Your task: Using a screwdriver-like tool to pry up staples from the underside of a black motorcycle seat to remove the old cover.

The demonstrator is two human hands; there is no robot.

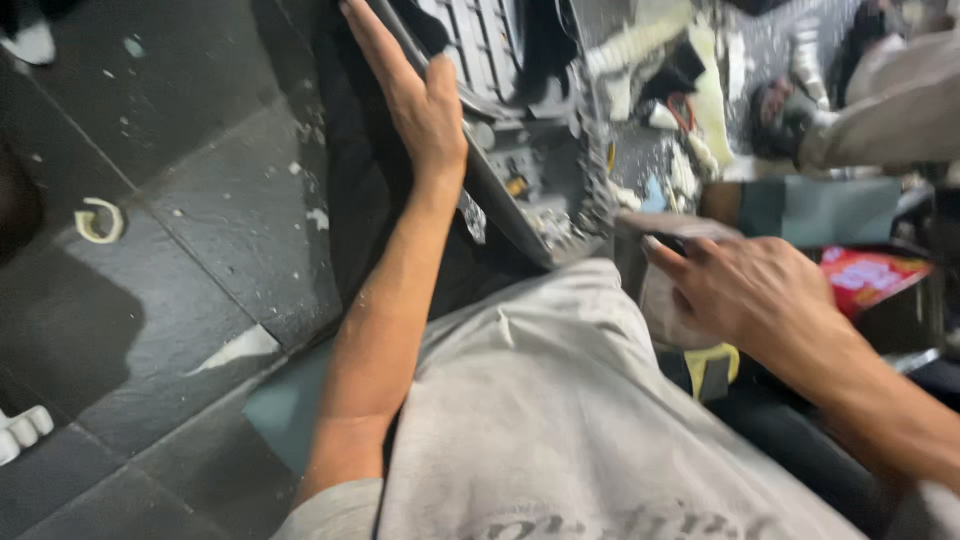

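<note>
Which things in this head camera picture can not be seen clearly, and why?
- Grey machine panel with slots: its top is cut off by the upper edge, and the left hand covers its side.
- Right hand: motion blur; whether its fingertips pinch something cannot be told.
- Red printed packet: blurred, partly behind the right hand.
- Pale clutter at top right: too blurred to identify.

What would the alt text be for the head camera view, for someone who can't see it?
Seen from above, a person's left hand lies flat against the edge of a grey, dusty machine panel, while the right hand reaches toward a dark object that is too blurred to identify. A grey shirt fills the foreground above a dark tiled floor.
</note>
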